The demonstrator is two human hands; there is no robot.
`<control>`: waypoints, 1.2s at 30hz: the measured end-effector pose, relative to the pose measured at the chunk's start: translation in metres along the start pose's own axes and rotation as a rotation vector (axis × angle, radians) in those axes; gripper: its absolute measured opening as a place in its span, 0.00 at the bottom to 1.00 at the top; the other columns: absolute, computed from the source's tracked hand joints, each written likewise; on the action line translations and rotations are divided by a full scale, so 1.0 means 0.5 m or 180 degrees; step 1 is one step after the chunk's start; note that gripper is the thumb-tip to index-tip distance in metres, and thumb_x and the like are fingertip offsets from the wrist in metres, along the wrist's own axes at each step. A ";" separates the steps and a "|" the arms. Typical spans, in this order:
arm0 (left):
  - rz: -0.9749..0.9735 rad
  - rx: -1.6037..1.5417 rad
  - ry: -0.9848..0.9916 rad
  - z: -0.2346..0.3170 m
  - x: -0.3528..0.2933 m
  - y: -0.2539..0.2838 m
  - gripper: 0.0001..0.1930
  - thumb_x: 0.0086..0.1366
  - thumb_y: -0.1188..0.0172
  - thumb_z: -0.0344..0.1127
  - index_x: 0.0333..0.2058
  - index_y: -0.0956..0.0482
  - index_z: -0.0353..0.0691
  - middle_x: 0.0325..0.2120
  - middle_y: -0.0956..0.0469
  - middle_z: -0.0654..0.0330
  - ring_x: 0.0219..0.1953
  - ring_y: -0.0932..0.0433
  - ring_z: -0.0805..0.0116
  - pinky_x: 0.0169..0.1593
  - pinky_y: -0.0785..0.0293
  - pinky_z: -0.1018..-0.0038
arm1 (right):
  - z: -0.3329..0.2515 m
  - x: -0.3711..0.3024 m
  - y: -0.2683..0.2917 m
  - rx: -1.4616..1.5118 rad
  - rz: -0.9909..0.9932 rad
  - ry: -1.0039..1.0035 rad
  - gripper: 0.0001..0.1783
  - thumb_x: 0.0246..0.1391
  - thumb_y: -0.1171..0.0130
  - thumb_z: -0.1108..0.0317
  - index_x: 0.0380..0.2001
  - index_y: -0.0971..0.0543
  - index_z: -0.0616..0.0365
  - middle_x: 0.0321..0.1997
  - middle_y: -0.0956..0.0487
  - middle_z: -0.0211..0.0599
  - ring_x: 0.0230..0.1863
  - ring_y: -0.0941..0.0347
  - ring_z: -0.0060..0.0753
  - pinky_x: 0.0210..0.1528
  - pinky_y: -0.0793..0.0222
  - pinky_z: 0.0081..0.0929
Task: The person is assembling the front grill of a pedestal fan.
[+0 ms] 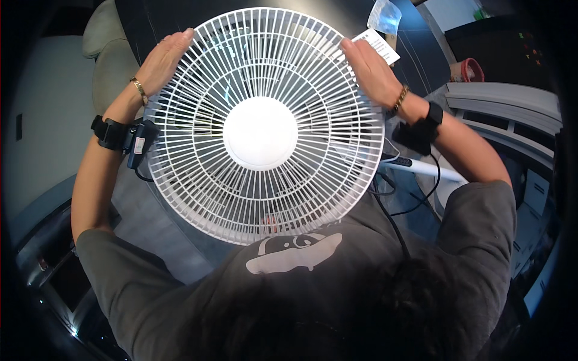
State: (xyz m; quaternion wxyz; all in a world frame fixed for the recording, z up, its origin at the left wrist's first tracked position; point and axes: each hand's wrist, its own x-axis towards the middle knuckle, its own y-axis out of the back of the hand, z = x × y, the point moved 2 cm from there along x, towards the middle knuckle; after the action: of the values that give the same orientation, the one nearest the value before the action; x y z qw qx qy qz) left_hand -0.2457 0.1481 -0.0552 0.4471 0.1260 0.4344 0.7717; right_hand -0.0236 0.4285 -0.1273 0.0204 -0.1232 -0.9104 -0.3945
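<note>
A round white fan grille (pixel 211 180) with a plain white disc (pixel 260 133) at its centre is held up in front of my chest. My left hand (pixel 164 63) is closed on the upper left of its rim, the fingertips partly hidden. On the upper right, my right hand (pixel 374 73) grips the rim, with its other fingers out of sight behind the wires. Through the bars, parts lying behind show only in pieces. Below right of the grille, a white pole (pixel 424 170) with a dark panel sticks out.
A dark table (pixel 162 18) lies beyond the grille. On it are a white printed sheet (pixel 379 47) and a clear plastic bag (pixel 384 17). A red basket (pixel 471 71) stands at the right. Pale chairs (pixel 108 36) are at the far left. Black cables (pixel 415 210) hang by my right arm.
</note>
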 end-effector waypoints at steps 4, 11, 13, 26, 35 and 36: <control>0.0324 -0.0205 -0.0167 -0.015 -0.003 -0.008 0.30 0.66 0.65 0.58 0.34 0.30 0.30 0.29 0.31 0.56 0.33 0.35 0.64 0.44 0.39 0.71 | -0.024 -0.082 0.008 0.0414 0.0047 -0.1253 0.33 0.58 0.64 0.43 0.30 0.32 0.71 0.30 0.28 0.57 0.34 0.30 0.48 0.42 0.37 0.35; -0.0601 -0.1108 0.0290 -0.079 0.019 0.020 0.31 0.67 0.63 0.54 0.54 0.37 0.30 0.51 0.33 0.52 0.54 0.36 0.67 0.58 0.44 0.76 | -0.048 -0.134 0.021 0.0387 0.0317 -0.1375 0.35 0.59 0.69 0.42 0.25 0.30 0.68 0.26 0.30 0.56 0.30 0.33 0.53 0.36 0.39 0.39; 0.0253 -0.0636 -0.0169 -0.110 0.026 0.010 0.30 0.68 0.63 0.53 0.54 0.38 0.28 0.52 0.34 0.54 0.54 0.36 0.69 0.58 0.43 0.77 | -0.044 -0.123 0.023 0.0503 0.0431 -0.1261 0.36 0.59 0.70 0.42 0.23 0.30 0.68 0.24 0.30 0.54 0.29 0.34 0.53 0.35 0.40 0.40; 0.0450 -0.0720 0.0043 -0.164 0.050 0.016 0.32 0.66 0.63 0.55 0.53 0.36 0.29 0.52 0.33 0.50 0.55 0.36 0.64 0.58 0.45 0.76 | -0.160 -0.302 -0.066 0.0610 0.1074 -0.2153 0.31 0.59 0.63 0.44 0.25 0.35 0.67 0.21 0.34 0.46 0.26 0.37 0.35 0.33 0.39 0.31; 0.0179 -0.0198 -0.0274 -0.140 0.074 0.046 0.28 0.64 0.56 0.52 0.48 0.31 0.30 0.40 0.25 0.50 0.42 0.26 0.60 0.46 0.33 0.72 | -0.131 -0.262 -0.057 0.1019 0.1434 -0.1907 0.39 0.61 0.74 0.43 0.19 0.26 0.66 0.16 0.28 0.44 0.20 0.32 0.34 0.27 0.39 0.35; 0.0181 0.0217 -0.0502 -0.110 0.061 0.047 0.27 0.63 0.54 0.52 0.47 0.30 0.31 0.39 0.24 0.51 0.40 0.25 0.58 0.43 0.31 0.71 | -0.125 -0.264 -0.058 0.1036 0.1425 -0.1950 0.39 0.60 0.75 0.43 0.20 0.25 0.66 0.17 0.27 0.44 0.21 0.31 0.36 0.28 0.38 0.35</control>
State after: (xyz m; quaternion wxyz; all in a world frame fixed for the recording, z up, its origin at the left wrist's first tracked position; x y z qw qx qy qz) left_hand -0.3086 0.1367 -0.0752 0.4533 0.2138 0.4201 0.7565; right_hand 0.0934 0.3368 -0.1229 -0.1471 -0.4251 -0.8755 -0.1763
